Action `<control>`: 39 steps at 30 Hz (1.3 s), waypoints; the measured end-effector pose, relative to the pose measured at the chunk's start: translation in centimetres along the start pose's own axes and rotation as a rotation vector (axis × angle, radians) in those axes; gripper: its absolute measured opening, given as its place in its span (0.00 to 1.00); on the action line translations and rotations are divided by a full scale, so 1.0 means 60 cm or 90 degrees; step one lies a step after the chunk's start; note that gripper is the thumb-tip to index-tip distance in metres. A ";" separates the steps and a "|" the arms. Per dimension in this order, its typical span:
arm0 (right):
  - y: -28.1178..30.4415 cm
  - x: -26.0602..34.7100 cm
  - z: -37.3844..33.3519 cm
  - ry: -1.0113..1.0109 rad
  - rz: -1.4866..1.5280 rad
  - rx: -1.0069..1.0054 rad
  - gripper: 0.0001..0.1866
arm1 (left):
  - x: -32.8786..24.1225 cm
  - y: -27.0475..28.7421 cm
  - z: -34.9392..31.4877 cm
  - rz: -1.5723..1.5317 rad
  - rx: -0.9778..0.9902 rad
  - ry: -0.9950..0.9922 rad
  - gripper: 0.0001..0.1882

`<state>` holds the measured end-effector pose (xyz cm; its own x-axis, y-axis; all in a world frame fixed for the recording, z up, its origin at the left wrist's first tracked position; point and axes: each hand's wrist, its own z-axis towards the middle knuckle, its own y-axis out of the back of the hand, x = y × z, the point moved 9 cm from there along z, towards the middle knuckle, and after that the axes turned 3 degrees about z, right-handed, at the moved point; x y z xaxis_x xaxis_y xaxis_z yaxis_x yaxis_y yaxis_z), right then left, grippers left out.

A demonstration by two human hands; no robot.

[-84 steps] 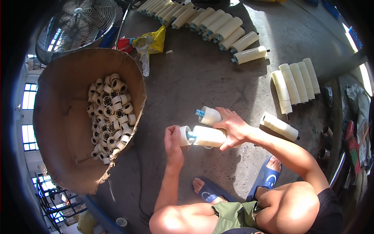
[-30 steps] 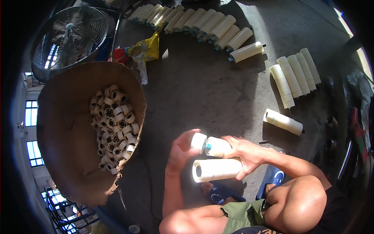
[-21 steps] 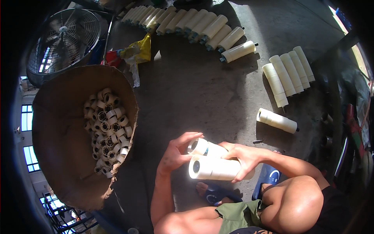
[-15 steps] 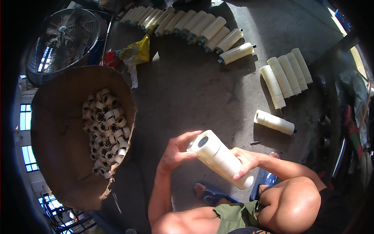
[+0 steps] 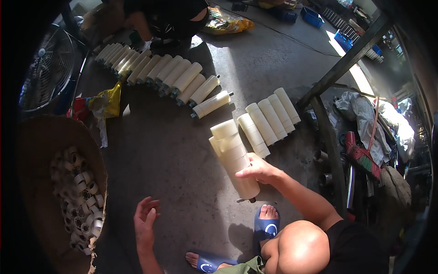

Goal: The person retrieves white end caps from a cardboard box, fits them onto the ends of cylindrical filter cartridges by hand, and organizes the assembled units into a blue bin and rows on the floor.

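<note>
My right hand (image 5: 260, 169) is closed around a cream cylindrical roller (image 5: 235, 153), tilted above the floor beside the nearer row. Two cream cylinder outlines overlap there; I cannot tell whether the hand holds both. A dark shaft end pokes out at the bottom. My left hand (image 5: 146, 221) is empty, its fingers slightly curled and apart, between my lap and a big brown cardboard box (image 5: 34, 182). Many short white rings (image 5: 82, 196) lie in that box. Close to the held roller, several similar rollers (image 5: 260, 121) lie side by side.
A long curved row of rollers (image 5: 169, 75) lies farther back, with a crouching person (image 5: 169, 20) behind it. At left are a large fan (image 5: 45, 68) and a yellow bag (image 5: 109, 100). A broom (image 5: 367, 157), a metal post (image 5: 331, 150) and white sacks (image 5: 365, 114) stand or lie at right.
My left hand has let go of the roller and moved away to the left. My right hand has carried the roller forward toward the nearer row. The view has shifted right.
</note>
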<state>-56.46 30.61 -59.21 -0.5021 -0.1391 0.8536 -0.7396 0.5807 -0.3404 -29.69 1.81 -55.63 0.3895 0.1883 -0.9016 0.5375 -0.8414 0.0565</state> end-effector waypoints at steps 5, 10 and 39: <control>0.274 0.103 0.026 0.054 -0.254 -0.298 0.27 | -0.154 -0.008 -0.106 0.365 -0.077 -0.352 0.24; 0.455 0.117 0.021 -0.011 -0.530 -0.494 0.24 | -0.363 -0.169 -0.204 0.692 0.009 -0.778 0.19; 0.072 -0.118 0.007 0.303 -1.048 -0.392 0.24 | -0.389 -0.240 -0.149 0.751 0.118 -0.693 0.15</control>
<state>-56.26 33.79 -66.89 0.7241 -0.6616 0.1949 0.0152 0.2979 0.9545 -39.82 14.05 -31.55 -0.2323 -0.9371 -0.2605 0.2146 -0.3106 0.9260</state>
